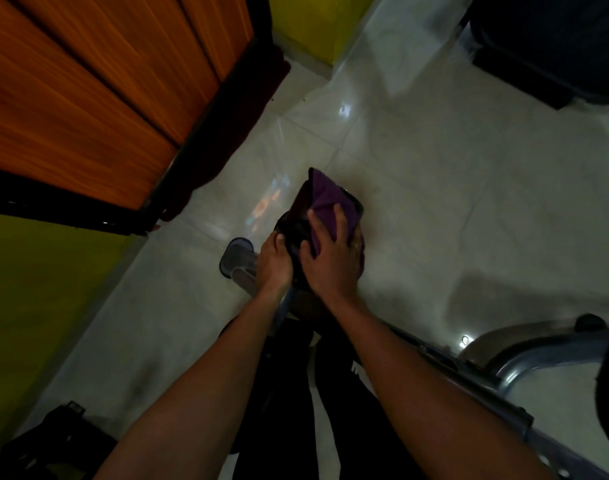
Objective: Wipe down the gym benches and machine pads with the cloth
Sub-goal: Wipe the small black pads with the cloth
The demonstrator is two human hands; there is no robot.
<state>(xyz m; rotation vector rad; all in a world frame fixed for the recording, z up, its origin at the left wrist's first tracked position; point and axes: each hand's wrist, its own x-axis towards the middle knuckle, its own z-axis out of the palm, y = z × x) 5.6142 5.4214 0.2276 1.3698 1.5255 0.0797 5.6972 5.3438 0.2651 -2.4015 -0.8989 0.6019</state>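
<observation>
Pale glossy tile floor (434, 174) — dark red mat (261, 81) (along the orange door (88, 81)) and a black base (517, 71), upper right

I'm standing over a pale glossy tile floor (434, 168) that is catching dim light reflections, with an orange wood-panelled door (88, 81) in a dark frame sitting between yellow walls (36, 289) on my left.

Right hand (330, 263) presses cloth (325, 199) onto pad (299, 233).
</observation>
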